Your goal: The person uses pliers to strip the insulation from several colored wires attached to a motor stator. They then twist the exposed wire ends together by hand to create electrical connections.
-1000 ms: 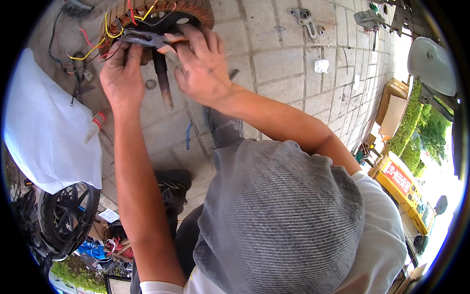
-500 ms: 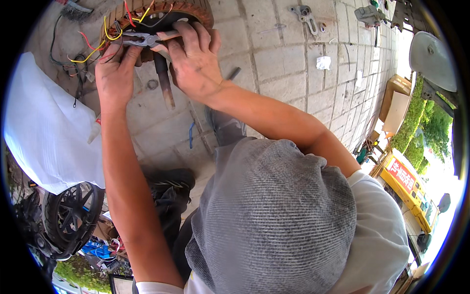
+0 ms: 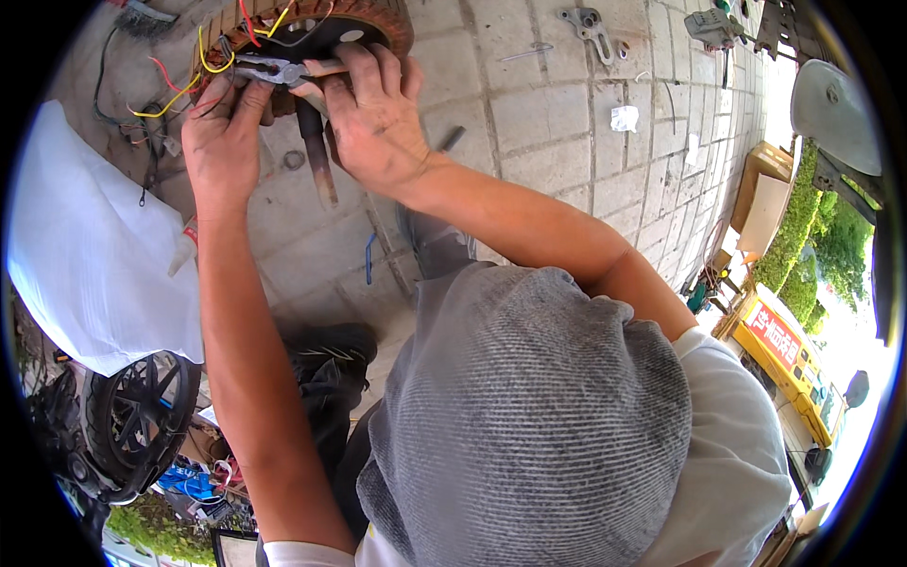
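While our right hand grips pliers, our left pinches wire

As we work at the top edge of the paving [image 3: 543, 123], our right hand [image 3: 373, 123] is closed around the handles of a pair of pliers [image 3: 279, 73], their nose reaching our left hand [image 3: 222, 142]. Its thumb and forefinger are pressed together on a thin wire [image 3: 212, 104], beside the wound motor core [image 3: 326, 38]. Yellow wires [image 3: 227, 64] and red wires [image 3: 248, 24] stand out from the core, and its shaft [image 3: 315, 146] points toward us.

Off the paving's right edge, we see a yellow panel [image 3: 794, 373] bearing a red sign [image 3: 773, 335] with large white characters. A white nozzle [image 3: 181, 253] by the plastic sheet [image 3: 94, 246], at the paving's left edge, has a red band whose marking is too small for us to read. A metal bracket [image 3: 597, 40] lies near the top edge.
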Tool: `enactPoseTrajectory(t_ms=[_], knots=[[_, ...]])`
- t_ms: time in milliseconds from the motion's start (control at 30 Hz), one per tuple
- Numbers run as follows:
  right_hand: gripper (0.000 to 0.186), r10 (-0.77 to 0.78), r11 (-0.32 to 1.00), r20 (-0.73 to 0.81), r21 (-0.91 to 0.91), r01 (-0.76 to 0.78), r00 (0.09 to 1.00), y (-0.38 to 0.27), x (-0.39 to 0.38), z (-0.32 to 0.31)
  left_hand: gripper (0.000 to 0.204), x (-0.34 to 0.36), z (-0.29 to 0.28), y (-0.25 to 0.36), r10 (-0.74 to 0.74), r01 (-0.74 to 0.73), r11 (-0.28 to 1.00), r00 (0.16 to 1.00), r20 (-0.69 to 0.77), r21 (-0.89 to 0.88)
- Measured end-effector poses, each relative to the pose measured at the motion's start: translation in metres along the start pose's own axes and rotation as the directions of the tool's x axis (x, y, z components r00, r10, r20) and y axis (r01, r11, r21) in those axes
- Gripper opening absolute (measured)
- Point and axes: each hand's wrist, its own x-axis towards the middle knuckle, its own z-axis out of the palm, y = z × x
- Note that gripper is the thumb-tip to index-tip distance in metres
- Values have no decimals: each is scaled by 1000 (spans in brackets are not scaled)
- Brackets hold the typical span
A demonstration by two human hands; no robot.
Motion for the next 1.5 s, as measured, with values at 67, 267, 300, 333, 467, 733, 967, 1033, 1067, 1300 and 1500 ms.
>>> enactPoseTrajectory(t_ms=[67,267,300,333,467,733,967,1033,1067,1300,1500], knots=[[38,-20,999,-9,24,20,1000,4,-1,2,13,0,2,4,-15,15,1000,1000,-9,13],[33,-52,998,-53,43,54,997,9,2,4,11,-1,4,8,-6,7,997,1000,9,-81],[33,-49,997,-63,51,52,997,9,2,4,11,-1,4,7,0,1,996,1000,11,-91],[32,-46,997,-72,60,50,996,9,2,5,11,-2,5,5,6,-5,995,1000,13,-101],[31,-11,997,-40,70,14,999,10,-1,4,12,-7,12,8,-44,46,993,999,17,-107],[42,-22,986,63,165,11,998,14,9,-10,17,1,2,0,-47,50,996,998,34,-72],[51,-51,955,237,297,-22,970,23,19,-30,19,6,-6,8,13,-11,1000,994,112,-18],[52,-59,947,283,318,-35,957,24,22,-35,18,7,-10,9,8,-19,996,993,121,88],[52,-64,943,306,329,-42,950,25,23,-37,18,8,-11,10,5,-23,990,992,125,141],[55,-111,910,383,410,-60,917,32,27,-42,17,13,-20,9,93,-135,953,982,165,269],[53,-72,791,570,533,-302,819,39,36,-55,18,15,-23,17,65,-133,947,971,229,293]])
